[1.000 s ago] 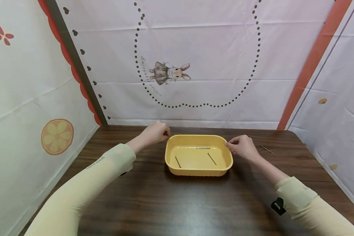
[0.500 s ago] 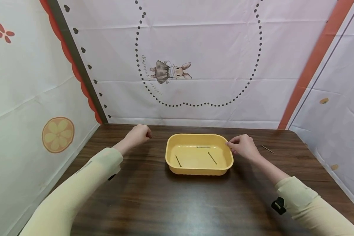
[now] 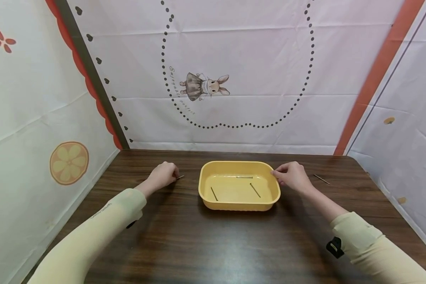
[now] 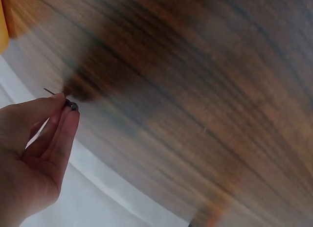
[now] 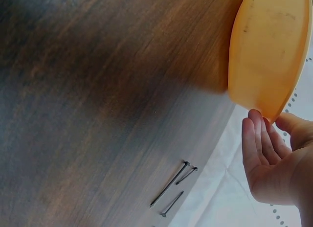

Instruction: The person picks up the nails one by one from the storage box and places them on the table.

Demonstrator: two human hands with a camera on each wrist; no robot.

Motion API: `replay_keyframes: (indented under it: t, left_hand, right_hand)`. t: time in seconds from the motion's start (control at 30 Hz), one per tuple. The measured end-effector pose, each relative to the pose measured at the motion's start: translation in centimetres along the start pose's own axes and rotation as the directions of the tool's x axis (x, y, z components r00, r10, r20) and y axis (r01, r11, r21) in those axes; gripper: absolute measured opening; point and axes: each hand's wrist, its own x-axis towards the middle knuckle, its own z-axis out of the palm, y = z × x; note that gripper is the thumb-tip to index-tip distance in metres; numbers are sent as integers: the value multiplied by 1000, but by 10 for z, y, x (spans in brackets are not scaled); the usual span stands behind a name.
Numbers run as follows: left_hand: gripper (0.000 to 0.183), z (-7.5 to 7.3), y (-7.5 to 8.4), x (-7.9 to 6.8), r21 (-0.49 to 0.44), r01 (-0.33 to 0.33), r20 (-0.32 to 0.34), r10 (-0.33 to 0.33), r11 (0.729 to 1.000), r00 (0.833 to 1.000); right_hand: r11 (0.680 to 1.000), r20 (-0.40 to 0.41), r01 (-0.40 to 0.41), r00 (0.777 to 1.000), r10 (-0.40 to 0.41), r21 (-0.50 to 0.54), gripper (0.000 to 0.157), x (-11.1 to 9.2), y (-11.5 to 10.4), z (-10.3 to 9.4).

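My left hand (image 3: 162,174) pinches a nail (image 3: 180,177) just left of the yellow tray (image 3: 239,206). In the left wrist view the thumb and fingertips of the left hand (image 4: 39,144) hold the nail (image 4: 74,107), its head showing at one side and its thin shaft at the other. Whether the nail touches the table cannot be told. My right hand (image 3: 292,176) grips the tray's right rim between thumb and fingers. Inside the tray lie three nails, one at the left (image 3: 214,194), one at the back and one slanted.
Right of the tray a nail (image 3: 321,179) lies on the dark wooden table (image 3: 213,244). The right wrist view shows a longer nail (image 5: 169,184) there with two shorter ones beside it. A printed white cloth (image 3: 255,79) stands behind the table and along both sides.
My left hand has moved left, away from the tray's rim, then down towards the table with the nail in its fingers. The right hand and the tray have stayed in place.
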Motion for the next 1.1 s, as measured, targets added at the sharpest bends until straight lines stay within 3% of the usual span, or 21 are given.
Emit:
replay_keyframes:
  t: [0.23,0.5,1.1]
  left_hand:
    - [13,6,-5,-3,-73,39,-38,-42,997,998]
    - [12,15,-8,-6,-96,71,-62,-77,993,995]
    - [14,13,-6,-6,-74,50,-62,-55,996,997]
  right_hand:
    - [1000,-4,4,1000,-4,3,29,0,0,0]
    - [1000,-9,4,1000,-4,-9,28,1,3,0]
    - [1000,-15,9,1000,-9,-1,29,0,4,1]
